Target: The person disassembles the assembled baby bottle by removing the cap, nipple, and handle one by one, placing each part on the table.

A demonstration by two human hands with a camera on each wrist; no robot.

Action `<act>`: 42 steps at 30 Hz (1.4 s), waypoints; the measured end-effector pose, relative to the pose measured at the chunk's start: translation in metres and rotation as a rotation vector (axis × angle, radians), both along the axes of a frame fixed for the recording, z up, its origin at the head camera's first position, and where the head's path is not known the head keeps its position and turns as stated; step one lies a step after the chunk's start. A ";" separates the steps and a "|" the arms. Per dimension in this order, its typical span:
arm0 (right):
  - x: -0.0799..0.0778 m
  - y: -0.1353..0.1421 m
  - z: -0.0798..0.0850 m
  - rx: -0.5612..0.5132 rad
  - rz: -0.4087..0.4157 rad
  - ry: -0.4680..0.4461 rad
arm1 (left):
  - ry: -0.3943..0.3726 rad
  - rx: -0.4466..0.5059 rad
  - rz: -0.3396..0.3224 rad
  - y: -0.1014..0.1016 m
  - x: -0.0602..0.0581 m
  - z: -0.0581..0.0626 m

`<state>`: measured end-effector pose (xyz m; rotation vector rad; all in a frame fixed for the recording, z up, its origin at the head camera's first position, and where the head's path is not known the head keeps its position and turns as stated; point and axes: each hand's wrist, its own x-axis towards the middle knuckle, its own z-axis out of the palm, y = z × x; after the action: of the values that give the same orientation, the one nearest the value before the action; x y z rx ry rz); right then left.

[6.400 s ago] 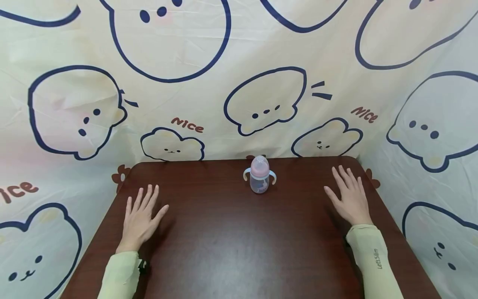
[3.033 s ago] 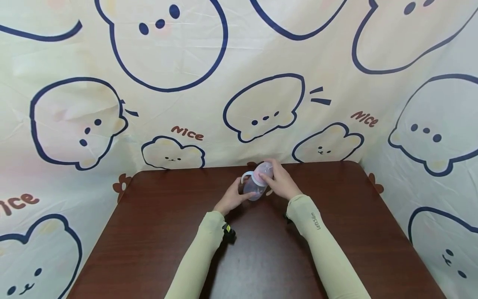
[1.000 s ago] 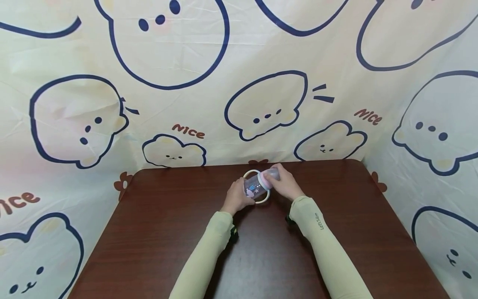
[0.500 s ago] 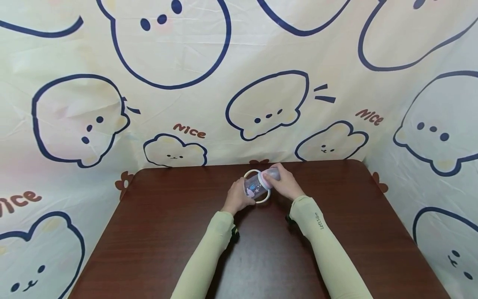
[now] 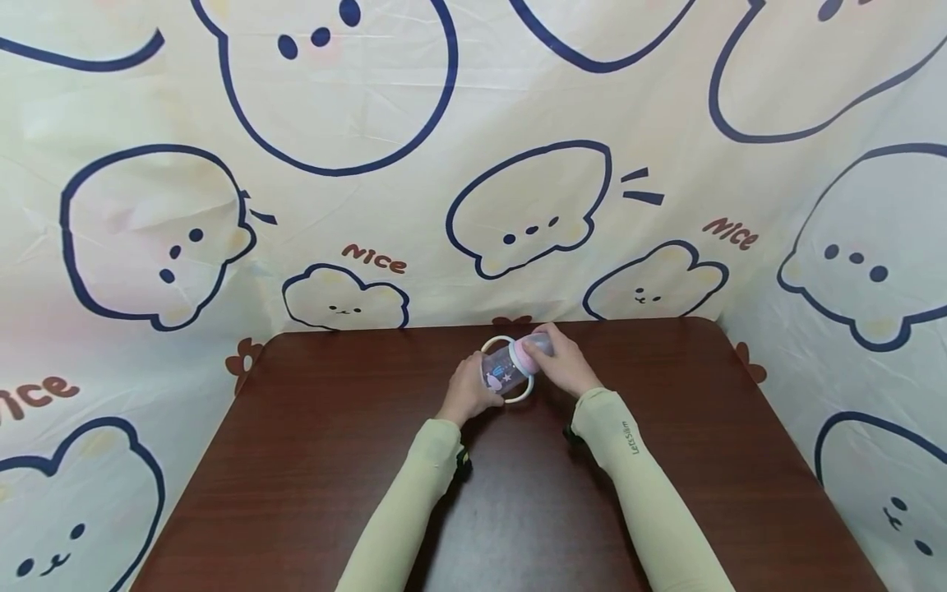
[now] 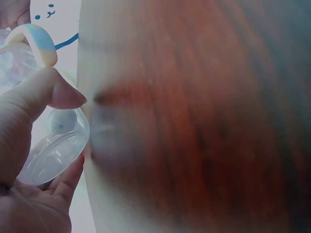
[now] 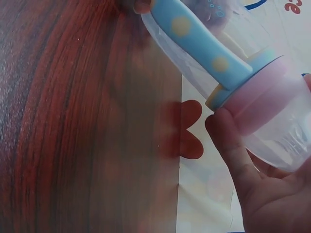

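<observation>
A clear baby bottle [image 5: 505, 372] with a pink collar, a translucent cap and two curved handles lies tilted between both hands near the table's far edge. My left hand [image 5: 468, 390] grips the bottle's base end, thumb on the near side and fingers behind; the left wrist view shows the round clear bottom [image 6: 56, 158]. Around the pink collar [image 7: 257, 94] and cap, my right hand [image 5: 565, 362] holds the other end, its thumb pressed at the collar's edge. A blue handle [image 7: 201, 43] with yellow dots shows in the right wrist view.
The dark brown wooden table [image 5: 333, 460] spreads out beneath the arms. Behind it and at both sides hangs a pale cloth [image 5: 399, 205] printed with blue-outlined cartoon animals.
Earlier the bottle stood upright with both hands flat on the table. Both hands then took hold and tipped it sideways, cap toward the right. Over the last second almost nothing has moved.
</observation>
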<state>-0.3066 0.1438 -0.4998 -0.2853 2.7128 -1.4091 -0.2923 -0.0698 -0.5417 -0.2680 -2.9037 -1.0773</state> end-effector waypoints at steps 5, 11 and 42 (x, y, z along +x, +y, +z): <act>0.000 0.000 0.006 0.029 -0.021 -0.044 | -0.004 0.001 -0.003 0.000 -0.002 0.000; -0.005 0.001 0.011 0.019 0.009 -0.091 | 0.011 0.013 -0.002 0.000 -0.003 0.001; -0.001 0.011 0.007 -0.063 0.055 -0.078 | -0.028 0.013 -0.082 -0.008 -0.004 0.000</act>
<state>-0.3073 0.1548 -0.4927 -0.2997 2.5825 -1.4612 -0.2967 -0.0774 -0.5420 -0.3775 -2.9335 -1.1194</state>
